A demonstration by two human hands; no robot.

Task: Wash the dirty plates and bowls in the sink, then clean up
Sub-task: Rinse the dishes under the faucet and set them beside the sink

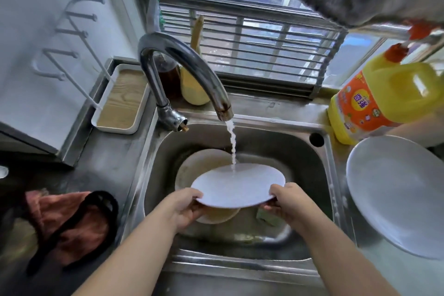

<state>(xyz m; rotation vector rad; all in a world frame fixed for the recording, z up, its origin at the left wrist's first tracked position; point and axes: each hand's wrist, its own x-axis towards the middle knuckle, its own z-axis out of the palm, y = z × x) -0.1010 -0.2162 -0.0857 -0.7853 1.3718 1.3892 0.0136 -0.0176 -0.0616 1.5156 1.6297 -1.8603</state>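
Over sink (319, 170): white plate (236, 186) held level under tap stream.
Clean plate (396, 190): at 3 o'clock, on the counter.
Dirty dishes (192, 168): beneath held plate, in the basin.
Left hand (183, 209): clamped on plate rim, 8 o'clock.
Right hand (289, 202): clamped on rim, 4 o'clock.

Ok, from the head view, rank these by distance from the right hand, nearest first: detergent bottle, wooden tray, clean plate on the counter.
From the right hand:
1. Clean plate, on the counter just right of the sink.
2. Detergent bottle, behind that plate, back right.
3. Wooden tray, far side, back left beyond the faucet.
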